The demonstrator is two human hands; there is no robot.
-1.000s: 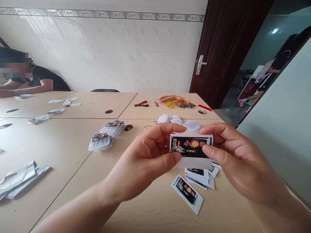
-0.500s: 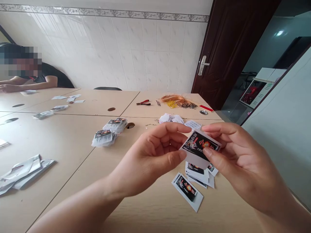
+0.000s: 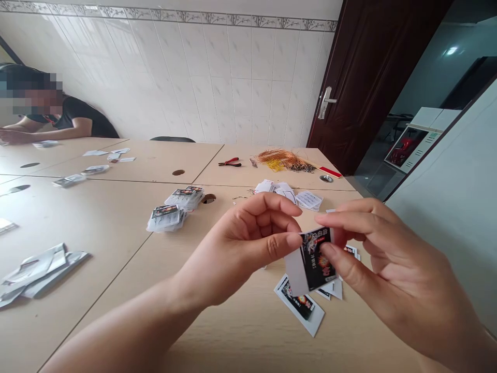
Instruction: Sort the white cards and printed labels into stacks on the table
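Black printed card (image 3: 315, 259): held tilted above the table between both hands, white strip showing at its left edge, print partly covered by the right thumb.
Left hand (image 3: 238, 243): fingers curled, thumb tip pressed narrowly against the card's left side.
Right hand (image 3: 388, 259): narrow pinch, thumb on the card's face, fingers reaching above it.
Card pile (image 3: 333, 290): mostly hidden behind the held card and right hand.
Loose card (image 3: 298, 305): lying just beside the pile on the pale wooden table (image 3: 233, 331).

No text fully legible. Black-labelled card (image 3: 316, 259): rotated printed characters, too blurred to read, around an orange starburst. Second card (image 3: 298, 305), lying just below the black-labelled card: similar starburst on black label, characters too small to read.
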